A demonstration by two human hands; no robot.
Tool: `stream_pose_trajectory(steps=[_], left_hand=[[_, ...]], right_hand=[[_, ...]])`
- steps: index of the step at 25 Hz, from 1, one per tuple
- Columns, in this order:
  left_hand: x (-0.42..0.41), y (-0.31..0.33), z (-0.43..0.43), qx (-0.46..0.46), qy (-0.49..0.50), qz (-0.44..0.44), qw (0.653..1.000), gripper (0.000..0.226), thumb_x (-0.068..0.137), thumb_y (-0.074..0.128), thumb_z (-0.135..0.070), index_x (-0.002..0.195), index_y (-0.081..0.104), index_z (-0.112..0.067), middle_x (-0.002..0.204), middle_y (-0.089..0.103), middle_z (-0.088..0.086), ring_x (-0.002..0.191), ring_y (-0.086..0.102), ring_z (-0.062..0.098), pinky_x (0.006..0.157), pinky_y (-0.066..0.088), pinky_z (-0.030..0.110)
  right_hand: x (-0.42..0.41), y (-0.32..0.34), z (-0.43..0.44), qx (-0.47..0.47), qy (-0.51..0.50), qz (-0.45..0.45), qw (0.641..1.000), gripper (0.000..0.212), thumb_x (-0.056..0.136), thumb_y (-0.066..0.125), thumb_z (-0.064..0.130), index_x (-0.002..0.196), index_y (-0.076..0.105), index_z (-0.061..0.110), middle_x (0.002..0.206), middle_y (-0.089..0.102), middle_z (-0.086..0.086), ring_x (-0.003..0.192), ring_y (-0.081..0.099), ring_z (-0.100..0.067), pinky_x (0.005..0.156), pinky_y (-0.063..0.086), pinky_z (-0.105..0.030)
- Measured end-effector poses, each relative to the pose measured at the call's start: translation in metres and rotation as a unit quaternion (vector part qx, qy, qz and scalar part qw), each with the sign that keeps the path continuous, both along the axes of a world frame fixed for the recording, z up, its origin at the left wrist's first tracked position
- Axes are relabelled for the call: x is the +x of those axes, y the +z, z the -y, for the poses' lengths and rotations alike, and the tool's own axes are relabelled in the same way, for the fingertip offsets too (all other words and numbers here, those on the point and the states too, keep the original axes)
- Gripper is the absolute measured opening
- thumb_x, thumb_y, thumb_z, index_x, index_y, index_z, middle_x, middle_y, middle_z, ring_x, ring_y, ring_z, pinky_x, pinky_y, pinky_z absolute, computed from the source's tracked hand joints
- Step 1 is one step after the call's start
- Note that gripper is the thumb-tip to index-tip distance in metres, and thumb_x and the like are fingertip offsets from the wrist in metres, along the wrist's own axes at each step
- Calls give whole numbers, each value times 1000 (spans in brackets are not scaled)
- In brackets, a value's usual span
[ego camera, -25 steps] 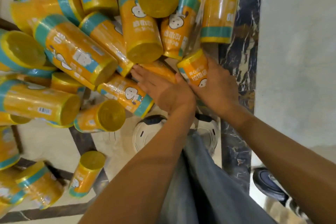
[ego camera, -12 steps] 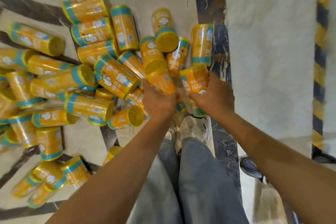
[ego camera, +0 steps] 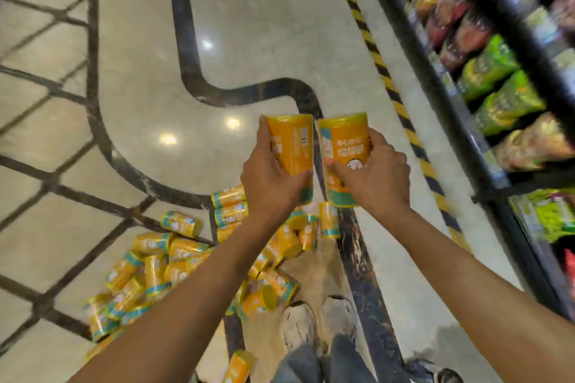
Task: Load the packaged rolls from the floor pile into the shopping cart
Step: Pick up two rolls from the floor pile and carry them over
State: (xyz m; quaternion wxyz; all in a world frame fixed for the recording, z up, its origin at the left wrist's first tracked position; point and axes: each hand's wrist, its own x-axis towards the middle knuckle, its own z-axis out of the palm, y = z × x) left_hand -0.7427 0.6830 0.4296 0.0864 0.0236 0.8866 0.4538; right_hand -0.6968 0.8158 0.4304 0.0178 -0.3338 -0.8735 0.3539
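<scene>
We have one packaged roll per hand, both lifted clear of the floor pile [ego camera: 199, 267]. Left hand [ego camera: 269, 179] is wrapped tight around the lower half of the left roll [ego camera: 294, 146], fingers round the near side, thumb on the outer edge. Right hand [ego camera: 378, 174] is clamped the same way on the right roll [ego camera: 343, 146], fingertips across the printed label. Both rolls stand roughly upright, side by side, nearly touching, a thin gap between them; orange-yellow wrap with a teal band at the bottom end. The rest of the rolls lie scattered on the floor [ego camera: 255, 28] below our forearms, mostly on their sides, spreading toward the lower left edge of the view; one stray roll [ego camera: 238, 365] sits apart by the bottom edge, near our shoes [ego camera: 317, 325]. The floor is glossy beige tile with dark inlay lines and a yellow-black hazard stripe [ego camera: 381, 68] running along the base of a store shelf [ego camera: 485, 65] on the right. The shelf holds rows of bagged goods, green and red-toned packs; labels are too blurred to read. The cart isn't visible in this view, so we cannot tell where it stands relative to the rolls.
</scene>
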Motion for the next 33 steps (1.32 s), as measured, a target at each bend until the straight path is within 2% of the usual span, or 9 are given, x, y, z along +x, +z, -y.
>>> stream_pose_trajectory(steps=[2, 5, 8, 11, 14, 22, 26, 29, 33], left_hand=[[-11, 85, -5, 21, -24, -51, 998, 94, 69, 82, -22, 147, 29, -24, 95, 58, -15, 92, 55, 5, 82, 39, 17], [-26, 209, -19, 47, -68, -106, 991, 106, 68, 84, -20, 151, 19, -23, 120, 58, -5, 103, 54, 8, 90, 41, 20], [-37, 310, -37, 83, -103, -192, 973, 106, 66, 85, -23, 150, 21, -24, 126, 58, -1, 108, 54, 11, 96, 46, 31], [-23, 397, -61, 120, -133, -254, 951, 109, 65, 86, -21, 151, 19, -20, 130, 55, -2, 106, 46, 2, 92, 39, 20], [8, 453, -89, 164, -183, -272, 930, 111, 63, 87, -19, 151, 20, -19, 116, 53, -14, 101, 46, -3, 86, 37, 13], [149, 522, -181, 254, -358, -262, 860, 113, 59, 89, -24, 151, 23, -18, 119, 55, -12, 113, 52, 6, 101, 40, 24], [277, 532, -212, 296, -465, -234, 801, 115, 57, 90, -19, 151, 23, -17, 113, 56, -13, 106, 54, 2, 99, 43, 24], [390, 526, -213, 304, -531, -212, 762, 119, 55, 91, -20, 151, 20, -18, 121, 58, -8, 114, 55, 9, 103, 44, 34], [520, 511, -198, 316, -594, -188, 715, 122, 54, 91, -22, 151, 18, -17, 132, 57, -1, 120, 52, 9, 105, 43, 35]], right_hand=[[-9, 87, -11, 12, -19, -66, 998, 63, 73, 75, 49, 126, 52, 22, 112, 65, -4, 107, 58, -28, 85, 41, -34], [-16, 209, -34, 39, -47, -172, 983, 57, 71, 76, 49, 117, 57, 22, 103, 68, -2, 98, 62, -26, 81, 48, -36], [-13, 307, -54, 67, -74, -255, 962, 63, 66, 73, 58, 117, 57, 24, 105, 68, -1, 99, 61, -27, 85, 50, -45], [12, 389, -69, 75, -91, -331, 936, 52, 68, 75, 55, 109, 59, 27, 97, 69, 5, 92, 65, -19, 83, 53, -44], [57, 448, -86, 109, -121, -367, 916, 52, 67, 73, 57, 109, 58, 30, 94, 66, 11, 92, 64, -16, 82, 53, -40], [259, 521, -130, 197, -269, -383, 861, 39, 71, 76, 48, 102, 58, 33, 88, 67, 12, 88, 66, -13, 79, 53, -38], [402, 529, -118, 238, -357, -356, 830, 43, 73, 74, 50, 108, 58, 30, 92, 67, 13, 89, 64, -10, 77, 53, -34], [518, 526, -90, 273, -414, -344, 797, 40, 73, 75, 48, 104, 58, 31, 90, 67, 13, 86, 65, -9, 74, 53, -31], [644, 513, -45, 300, -476, -296, 772, 48, 68, 74, 53, 105, 62, 26, 90, 70, 10, 84, 66, -12, 76, 55, -39]])
